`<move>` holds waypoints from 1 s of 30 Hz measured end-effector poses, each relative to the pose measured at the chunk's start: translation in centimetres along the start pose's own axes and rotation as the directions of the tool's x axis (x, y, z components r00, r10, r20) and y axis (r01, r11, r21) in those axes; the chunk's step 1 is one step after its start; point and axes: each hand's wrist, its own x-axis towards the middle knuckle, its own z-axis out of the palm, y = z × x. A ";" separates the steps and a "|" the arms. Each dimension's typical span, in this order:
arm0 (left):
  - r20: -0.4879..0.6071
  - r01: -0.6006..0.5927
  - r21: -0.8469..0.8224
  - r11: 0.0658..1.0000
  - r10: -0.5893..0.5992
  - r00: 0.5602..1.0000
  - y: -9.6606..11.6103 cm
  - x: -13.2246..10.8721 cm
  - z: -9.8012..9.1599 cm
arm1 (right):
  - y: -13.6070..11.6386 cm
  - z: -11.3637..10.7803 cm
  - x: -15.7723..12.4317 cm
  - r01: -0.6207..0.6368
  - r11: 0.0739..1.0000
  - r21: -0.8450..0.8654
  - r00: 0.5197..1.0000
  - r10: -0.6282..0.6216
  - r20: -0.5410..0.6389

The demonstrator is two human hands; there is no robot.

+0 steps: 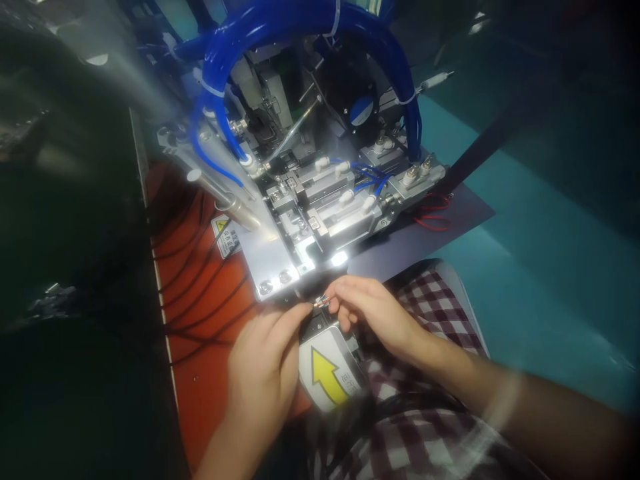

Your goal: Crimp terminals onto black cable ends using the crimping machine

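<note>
Both of my hands meet at the front edge of the machine. A tiny part with thin wire-like ends, whitish and orange-red [321, 303], lies between their fingertips; its exact kind is too small to tell. My right hand [367, 307] pinches it with thumb and forefinger, the other fingers curled. From the other side, the fingertips of my left hand [267, 350] close on its left end, with the fingers partly hidden behind the hand's back. Just beyond the hands stands the machine's metal plate [270, 257], and below them a white label with a yellow arrow [327, 370].
Silver pneumatic cylinders [345, 220] with white fittings sit on the machine behind my hands. Thick blue hoses [300, 17] arch over it. Black cables [200, 287] cross the orange-red surface [200, 400] at left. A checked garment [440, 307] covers my lap.
</note>
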 end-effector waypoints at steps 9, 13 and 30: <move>-0.006 -0.062 -0.054 0.997 0.062 0.998 0.0 0.1 -0.4 | 0.3 0.9 0.2 0.049 0.996 -0.078 0.998 -0.051 -0.026; -0.021 -0.089 -0.090 0.992 0.087 0.996 -0.4 0.1 -0.4 | 0.6 0.8 0.3 0.082 0.984 -0.159 0.996 -0.088 -0.034; -0.012 -0.159 0.130 0.979 0.162 0.987 -0.1 -0.2 -1.0 | -0.1 0.6 0.3 0.010 0.957 -0.289 1.000 -0.006 0.015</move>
